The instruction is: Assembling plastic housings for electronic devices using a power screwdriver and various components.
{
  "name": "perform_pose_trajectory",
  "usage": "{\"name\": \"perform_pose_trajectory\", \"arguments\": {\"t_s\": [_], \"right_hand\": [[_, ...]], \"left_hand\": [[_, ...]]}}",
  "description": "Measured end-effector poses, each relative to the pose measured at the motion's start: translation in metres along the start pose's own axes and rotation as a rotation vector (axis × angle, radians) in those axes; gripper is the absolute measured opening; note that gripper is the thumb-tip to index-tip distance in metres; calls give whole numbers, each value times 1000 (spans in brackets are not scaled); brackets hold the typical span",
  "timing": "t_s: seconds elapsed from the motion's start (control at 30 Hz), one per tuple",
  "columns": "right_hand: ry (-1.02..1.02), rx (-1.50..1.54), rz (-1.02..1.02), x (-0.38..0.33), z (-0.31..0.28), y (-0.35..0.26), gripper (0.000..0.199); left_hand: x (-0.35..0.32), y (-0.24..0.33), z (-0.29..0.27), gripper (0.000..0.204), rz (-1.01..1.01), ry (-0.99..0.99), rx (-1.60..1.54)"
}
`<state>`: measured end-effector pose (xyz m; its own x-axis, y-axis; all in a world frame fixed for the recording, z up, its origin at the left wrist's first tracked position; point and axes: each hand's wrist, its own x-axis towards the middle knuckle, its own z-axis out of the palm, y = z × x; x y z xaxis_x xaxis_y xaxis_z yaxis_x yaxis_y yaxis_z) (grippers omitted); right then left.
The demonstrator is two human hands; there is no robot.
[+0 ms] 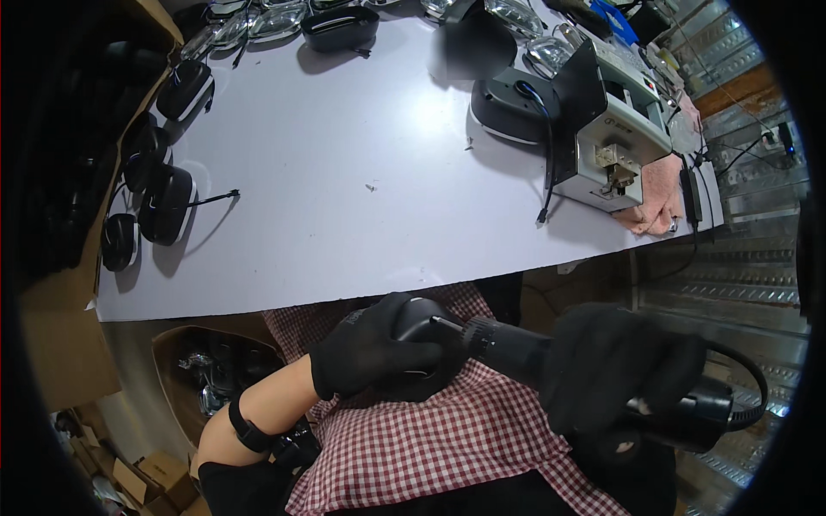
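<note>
In my lap, my left hand (372,346), in a black glove, is closed around a black rounded plastic housing (419,320), with much of it hidden by the fingers. My right hand (615,365), also gloved in black, grips a black corded electric screwdriver (508,348) that points left. Its bit (446,324) reaches the housing's surface; whether it sits on a screw is too small to tell. The screwdriver's cord (757,374) loops at the right end of the tool. A red-and-white checked apron (422,439) lies beneath both hands.
Beyond my hands is a white table (327,232). Several black housings (168,206) with cables stand along its left side, and clear lamps (275,21) at the back. A grey-white machine (607,159) occupies the right, beside a pink cloth (658,198). An open carton (176,344) stands below the table's edge.
</note>
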<state>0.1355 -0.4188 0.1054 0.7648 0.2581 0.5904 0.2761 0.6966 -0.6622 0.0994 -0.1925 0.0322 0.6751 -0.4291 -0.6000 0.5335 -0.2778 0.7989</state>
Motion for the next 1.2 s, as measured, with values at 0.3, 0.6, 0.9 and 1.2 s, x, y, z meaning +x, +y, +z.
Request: {"name": "perform_pose_trajectory", "arguments": {"t_s": [0.3, 0.6, 0.9, 1.2], "right_hand": [[-378, -40, -66, -4, -13, 21, 28], [-452, -171, 122, -34, -18, 40, 15], [-463, -118, -2, -11, -29, 28, 15], [-190, -139, 153, -20, -21, -18, 32]], "left_hand": [[0, 3, 4, 69, 7, -12, -36], [4, -36, 21, 30, 473, 84, 404], [9, -20, 22, 31, 866, 121, 652], [0, 5, 22, 78, 118, -25, 1]]}}
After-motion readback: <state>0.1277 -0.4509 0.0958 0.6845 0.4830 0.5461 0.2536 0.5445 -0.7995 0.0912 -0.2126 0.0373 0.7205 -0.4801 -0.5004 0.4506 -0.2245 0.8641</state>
